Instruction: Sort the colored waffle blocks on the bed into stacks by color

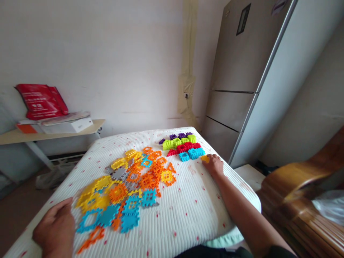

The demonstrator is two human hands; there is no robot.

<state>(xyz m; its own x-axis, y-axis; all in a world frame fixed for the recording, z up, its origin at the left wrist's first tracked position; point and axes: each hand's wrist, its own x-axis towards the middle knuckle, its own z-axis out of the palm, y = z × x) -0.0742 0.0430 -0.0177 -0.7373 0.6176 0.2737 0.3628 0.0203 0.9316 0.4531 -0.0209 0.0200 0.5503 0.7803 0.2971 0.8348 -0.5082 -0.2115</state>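
Observation:
At the table's right side, my right hand (214,165) is closed on a yellow interlocking tile (205,158), held low at the cover. Just left of it are small groups of blue tiles (196,153), red tiles (185,147), lime-green tiles (176,144) and purple tiles (173,137). My left hand (55,227) is cupped and open at the left edge of a loose mixed pile, with no piece visible in it; its fingertips are partly hidden. Yellow tiles (92,200), orange tiles (150,179), grey tiles (120,174) and light-blue tiles (130,222) overlap in this pile.
A quilted white cover (182,218) with small red marks lies over the table. Behind its right side stands a tall fridge (228,104). At the left, a side table (98,126) bears a red bag (40,102) and a white box (72,125). Curved wooden furniture (290,182) stands right.

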